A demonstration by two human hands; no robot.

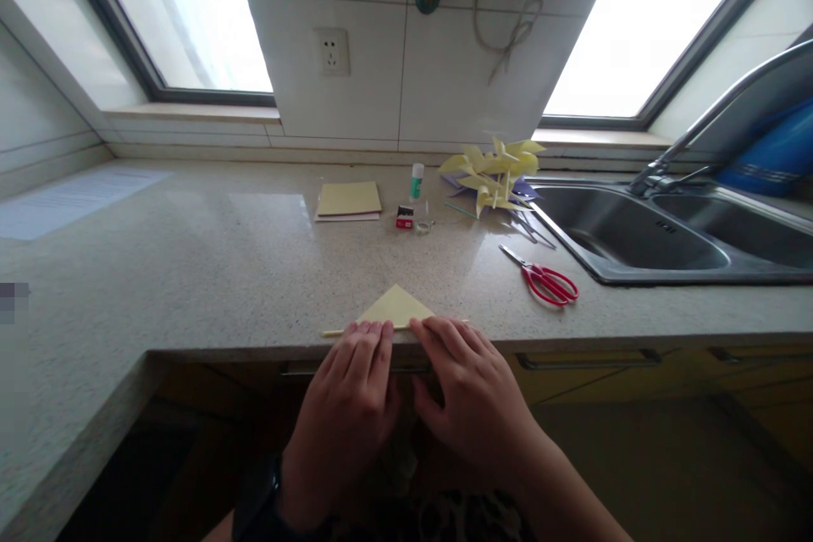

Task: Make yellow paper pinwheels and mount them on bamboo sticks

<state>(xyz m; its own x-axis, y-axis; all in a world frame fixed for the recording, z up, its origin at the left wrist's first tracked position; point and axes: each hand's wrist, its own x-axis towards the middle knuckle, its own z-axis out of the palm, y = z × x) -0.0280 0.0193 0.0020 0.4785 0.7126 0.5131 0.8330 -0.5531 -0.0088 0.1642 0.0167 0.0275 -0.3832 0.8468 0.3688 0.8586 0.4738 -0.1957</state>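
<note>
A pale yellow sheet of paper lies at the counter's front edge, its far part a flat triangle pointing away from me. Its near side is rolled into a thin tube whose left end sticks out past my fingers. My left hand presses its closed-up fingertips on the left part of the roll. On the right part, the fingers of my right hand bear down close together. Both thumbs hang below the counter edge, apart from the roll.
Red-handled scissors lie to the right, before the steel sink. Yellow and purple paper pinwheels are piled at the back. Nearby are a glue stick, a small red box, clear tape and stacked paper.
</note>
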